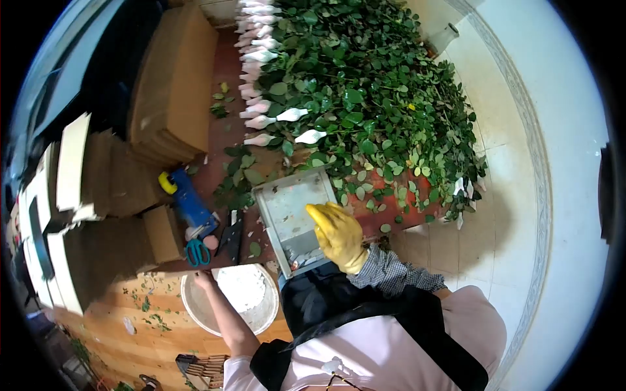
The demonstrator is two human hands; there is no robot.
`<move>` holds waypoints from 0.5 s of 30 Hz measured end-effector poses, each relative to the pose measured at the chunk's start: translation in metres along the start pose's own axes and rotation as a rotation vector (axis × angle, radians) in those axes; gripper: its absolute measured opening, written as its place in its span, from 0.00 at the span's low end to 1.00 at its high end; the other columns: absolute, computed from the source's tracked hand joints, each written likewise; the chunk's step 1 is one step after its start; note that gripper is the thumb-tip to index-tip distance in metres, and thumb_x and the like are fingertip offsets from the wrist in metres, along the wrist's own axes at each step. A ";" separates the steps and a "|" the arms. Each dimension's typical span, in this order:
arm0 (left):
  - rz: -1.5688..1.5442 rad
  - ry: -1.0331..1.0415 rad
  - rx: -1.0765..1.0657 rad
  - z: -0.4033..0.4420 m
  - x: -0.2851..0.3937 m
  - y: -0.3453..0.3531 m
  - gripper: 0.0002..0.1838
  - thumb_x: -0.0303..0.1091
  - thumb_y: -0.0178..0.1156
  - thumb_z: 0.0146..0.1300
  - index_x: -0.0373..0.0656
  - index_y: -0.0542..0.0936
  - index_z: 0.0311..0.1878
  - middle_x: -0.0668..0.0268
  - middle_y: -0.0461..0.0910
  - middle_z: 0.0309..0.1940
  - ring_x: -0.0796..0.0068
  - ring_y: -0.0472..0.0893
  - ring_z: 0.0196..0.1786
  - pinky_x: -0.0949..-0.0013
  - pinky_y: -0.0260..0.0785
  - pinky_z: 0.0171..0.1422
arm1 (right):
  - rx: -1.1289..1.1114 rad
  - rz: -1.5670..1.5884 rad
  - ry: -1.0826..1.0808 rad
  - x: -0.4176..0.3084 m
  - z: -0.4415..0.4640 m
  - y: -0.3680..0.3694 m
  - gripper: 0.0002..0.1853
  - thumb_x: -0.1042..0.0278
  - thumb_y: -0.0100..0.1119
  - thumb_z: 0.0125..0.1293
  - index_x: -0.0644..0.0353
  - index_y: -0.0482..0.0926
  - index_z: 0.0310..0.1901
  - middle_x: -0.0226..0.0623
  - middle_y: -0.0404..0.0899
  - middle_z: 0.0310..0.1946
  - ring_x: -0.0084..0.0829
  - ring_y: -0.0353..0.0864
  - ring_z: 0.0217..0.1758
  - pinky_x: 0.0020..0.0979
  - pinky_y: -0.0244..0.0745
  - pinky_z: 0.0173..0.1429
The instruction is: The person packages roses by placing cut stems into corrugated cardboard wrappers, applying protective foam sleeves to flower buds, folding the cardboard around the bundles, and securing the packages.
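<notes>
My right hand (339,238), in a yellow glove with a checked sleeve, is over the right side of a shallow metal-framed tray (277,195). Its fingers are curled together; whatever they may hold is hidden. My bare left hand (203,279) is at the back rim of a white basin (195,316) holding a white material, just below teal-handled scissors (197,252). Its fingers are too small and shaded to make out. Beyond the tray lies a large heap of leafy green stems (365,98), with white-sleeved heads (259,122) lined along its left edge.
A blue tool with a yellow end (189,199) and a black object (231,238) lie left of the tray on the red table (225,65). Cardboard sheets (173,85) stand at the left. Loose leaves (241,173) are scattered about. A tiled wall (554,163) is at the right.
</notes>
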State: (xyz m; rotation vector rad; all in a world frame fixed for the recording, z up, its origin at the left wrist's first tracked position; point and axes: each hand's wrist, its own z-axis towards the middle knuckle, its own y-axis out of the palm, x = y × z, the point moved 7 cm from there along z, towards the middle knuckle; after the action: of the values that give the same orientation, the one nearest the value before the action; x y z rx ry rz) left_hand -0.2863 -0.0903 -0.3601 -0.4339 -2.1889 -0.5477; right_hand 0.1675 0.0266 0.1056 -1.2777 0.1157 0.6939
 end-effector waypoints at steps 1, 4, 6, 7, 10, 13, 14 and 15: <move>-0.003 0.021 -0.007 -0.016 0.007 -0.015 0.14 0.42 0.60 0.74 0.40 0.75 0.42 0.66 0.75 0.32 0.77 0.71 0.32 0.72 0.68 0.34 | 0.000 -0.021 0.000 0.000 -0.002 0.000 0.21 0.64 0.49 0.73 0.64 0.74 0.63 0.45 0.81 0.53 0.47 0.81 0.53 0.44 0.74 0.64; 0.051 -0.072 0.020 -0.080 0.012 -0.083 0.10 0.37 0.56 0.76 0.39 0.75 0.44 0.67 0.75 0.34 0.78 0.71 0.34 0.74 0.68 0.35 | 0.095 -0.022 -0.060 -0.006 -0.002 -0.005 0.21 0.69 0.53 0.69 0.64 0.73 0.62 0.45 0.81 0.50 0.46 0.81 0.48 0.45 0.76 0.57; 0.178 0.057 0.322 -0.134 0.036 -0.160 0.09 0.37 0.53 0.76 0.42 0.75 0.42 0.69 0.74 0.31 0.78 0.69 0.30 0.74 0.63 0.31 | 0.174 -0.015 -0.098 -0.009 -0.003 -0.006 0.23 0.73 0.57 0.66 0.61 0.72 0.63 0.44 0.81 0.45 0.46 0.81 0.42 0.44 0.77 0.48; 0.073 0.001 0.425 -0.161 0.054 -0.199 0.09 0.37 0.52 0.76 0.43 0.75 0.41 0.70 0.74 0.30 0.78 0.68 0.28 0.73 0.61 0.29 | 0.125 -0.039 -0.049 -0.006 -0.004 -0.001 0.23 0.72 0.57 0.66 0.59 0.73 0.63 0.44 0.82 0.43 0.46 0.81 0.42 0.44 0.77 0.47; 0.268 0.187 0.592 -0.261 0.174 -0.285 0.15 0.43 0.52 0.74 0.40 0.75 0.40 0.66 0.75 0.31 0.75 0.71 0.29 0.67 0.64 0.30 | 0.029 0.029 0.081 0.002 -0.008 0.016 0.20 0.69 0.56 0.67 0.60 0.76 0.60 0.44 0.80 0.33 0.47 0.79 0.38 0.43 0.76 0.44; 0.564 0.303 0.791 -0.356 0.296 -0.293 0.27 0.47 0.51 0.76 0.28 0.72 0.61 0.51 0.79 0.54 0.60 0.78 0.51 0.61 0.71 0.58 | -0.077 0.363 -0.169 -0.079 0.000 0.033 0.18 0.69 0.57 0.67 0.64 0.77 0.57 0.45 0.79 0.32 0.47 0.77 0.36 0.45 0.74 0.44; 0.603 0.488 0.776 -0.389 0.328 -0.264 0.23 0.41 0.51 0.77 0.29 0.72 0.61 0.53 0.79 0.53 0.64 0.78 0.52 0.63 0.71 0.57 | -0.176 0.456 -0.268 -0.121 -0.003 0.047 0.20 0.68 0.59 0.65 0.64 0.77 0.59 0.47 0.80 0.34 0.48 0.78 0.39 0.46 0.74 0.46; 0.626 0.588 0.795 -0.420 0.343 -0.233 0.17 0.35 0.50 0.77 0.29 0.74 0.57 0.58 0.79 0.47 0.69 0.77 0.48 0.66 0.71 0.53 | -0.309 0.633 -0.375 -0.156 -0.014 0.072 0.24 0.66 0.61 0.64 0.63 0.76 0.62 0.50 0.83 0.42 0.49 0.79 0.45 0.47 0.74 0.50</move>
State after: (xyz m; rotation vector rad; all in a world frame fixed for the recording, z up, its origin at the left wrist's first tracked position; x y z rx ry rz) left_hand -0.3374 -0.4636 0.0941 -0.4135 -1.4223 0.4834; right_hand 0.0095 -0.0420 0.1104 -1.3859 0.1077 1.5313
